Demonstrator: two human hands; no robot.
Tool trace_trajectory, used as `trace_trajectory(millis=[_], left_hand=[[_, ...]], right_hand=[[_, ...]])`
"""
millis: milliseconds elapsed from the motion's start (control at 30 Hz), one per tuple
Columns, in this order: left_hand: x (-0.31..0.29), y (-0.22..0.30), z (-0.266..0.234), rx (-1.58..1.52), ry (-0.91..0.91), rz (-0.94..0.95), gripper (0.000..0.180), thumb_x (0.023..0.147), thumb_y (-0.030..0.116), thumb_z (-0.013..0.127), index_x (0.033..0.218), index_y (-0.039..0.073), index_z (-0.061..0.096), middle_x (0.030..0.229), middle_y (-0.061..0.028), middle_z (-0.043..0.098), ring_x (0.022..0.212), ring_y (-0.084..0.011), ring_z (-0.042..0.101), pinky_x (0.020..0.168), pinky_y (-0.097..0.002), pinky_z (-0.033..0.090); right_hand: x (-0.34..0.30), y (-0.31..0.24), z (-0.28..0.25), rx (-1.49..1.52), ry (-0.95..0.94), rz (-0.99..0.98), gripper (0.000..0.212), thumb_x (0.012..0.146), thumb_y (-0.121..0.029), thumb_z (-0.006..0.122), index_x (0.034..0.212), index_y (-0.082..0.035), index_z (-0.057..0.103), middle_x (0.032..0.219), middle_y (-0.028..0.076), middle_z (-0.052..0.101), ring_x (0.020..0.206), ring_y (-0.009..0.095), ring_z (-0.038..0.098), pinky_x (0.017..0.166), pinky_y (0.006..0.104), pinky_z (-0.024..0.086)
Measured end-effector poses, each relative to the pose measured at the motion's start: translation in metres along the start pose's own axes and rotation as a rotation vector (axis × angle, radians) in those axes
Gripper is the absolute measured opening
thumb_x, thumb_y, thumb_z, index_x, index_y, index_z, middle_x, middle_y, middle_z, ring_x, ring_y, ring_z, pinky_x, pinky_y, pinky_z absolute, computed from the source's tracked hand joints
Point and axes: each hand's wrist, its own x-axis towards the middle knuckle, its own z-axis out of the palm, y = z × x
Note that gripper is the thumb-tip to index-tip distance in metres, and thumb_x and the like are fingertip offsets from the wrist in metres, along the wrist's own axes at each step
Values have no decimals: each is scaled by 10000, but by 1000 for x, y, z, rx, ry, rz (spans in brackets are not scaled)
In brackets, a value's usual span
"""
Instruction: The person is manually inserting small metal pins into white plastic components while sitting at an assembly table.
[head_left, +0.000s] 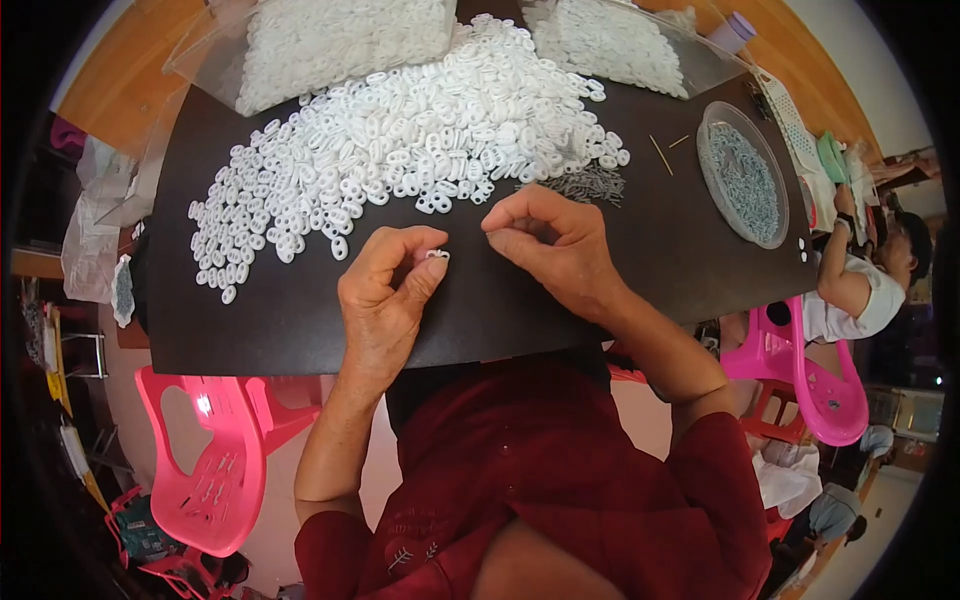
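Note:
My left hand (380,290) is closed over the dark table (300,325), pinching a small white plastic piece (437,254) between thumb and forefinger. To its right, my right hand (565,255) is closed too, thumb and forefinger tips together. Whatever sits between those tips is too small to make out. Beyond both hands spreads a large heap of white oval plastic pieces (400,150) with holes in them. A little pile of thin dark grey pins (592,186) lies at the heap's right end, just behind my right hand.
Two clear bins of white pieces (350,45) (610,45) stand at the back. On the right is a round clear tub (706,165) of blue-grey small parts, with thin sticks (660,153) beside it. Pink chairs (215,470) (835,400) flank me; another person (865,280) sits at right.

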Motion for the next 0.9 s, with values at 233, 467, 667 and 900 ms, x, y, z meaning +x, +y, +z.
trace_trajectory(millis=[233,467,667,900], left_hand=[[-6,0,1,-263,1,-160,81,851,9,627,932,1,629,792,19,538,699,-49,484,636,-179,398],[-12,-1,0,-379,23,-191,225,862,-23,596,1086,-3,587,800,1,556,697,-57,499,643,-188,431],[-15,-5,-2,-94,24,-31,294,828,-74,598,1110,7,572,783,-30,568,697,-91,534,637,-217,454],[-15,-1,-5,116,23,98,344,789,-88,617,1113,12,561,773,-76,572,683,-165,569,628,-259,466]], right_hand=[[-8,-2,27,172,-34,69,100,824,21,625,914,-20,639,825,-35,594,737,6,506,644,169,409],[-9,-3,34,314,-28,99,130,820,27,632,947,-3,627,864,-1,613,779,34,550,686,186,448],[-12,-6,37,249,-37,130,161,812,34,638,968,-1,613,898,18,619,814,60,577,725,206,475],[-12,-7,39,190,-64,120,155,814,32,636,964,-3,612,888,14,616,805,55,571,715,205,472]])
